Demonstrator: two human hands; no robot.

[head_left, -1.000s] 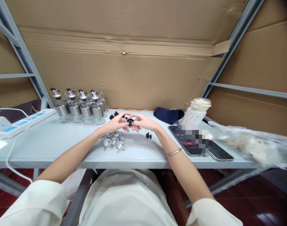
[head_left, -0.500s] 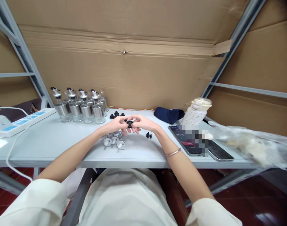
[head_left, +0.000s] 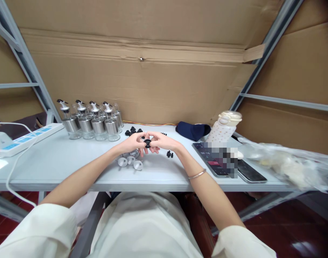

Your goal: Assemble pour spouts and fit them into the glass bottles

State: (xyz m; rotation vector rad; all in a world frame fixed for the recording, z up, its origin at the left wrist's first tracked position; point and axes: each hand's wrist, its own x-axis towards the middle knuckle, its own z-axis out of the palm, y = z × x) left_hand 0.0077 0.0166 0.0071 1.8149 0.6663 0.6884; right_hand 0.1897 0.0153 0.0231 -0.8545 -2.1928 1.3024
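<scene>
1. We look down on a grey table (head_left: 164, 175) that bears most of what follows.
2. At the right, a clear plastic bag (head_left: 287, 168) holds pale contents that we cannot identify.
3. Steel-sleeved glass dispensers (head_left: 98, 127) stand upright in rows at the far left; the four in front wear pouring spouts. We cannot tell what, if anything, they contain.
4. Near the cardboard at the right stands a dotted white tumbler (head_left: 220, 132), its cream lid on, so its inside is hidden from us.
5. Close by lies a smartphone (head_left: 207, 157), screen lit; we read "00:18", while pixelation covers part of it.
6. The left hand (head_left: 131, 142) and right hand (head_left: 163, 141) meet, both with curled fingers, gripping one part together.
7. Stemmed silvery discs (head_left: 138, 165) lie nearer us than the left hand.
8. We find the round black part (head_left: 147, 143) between both hands' fingertips.
9. Tiny black pieces (head_left: 169, 154) cluster just beside the right hand.
</scene>
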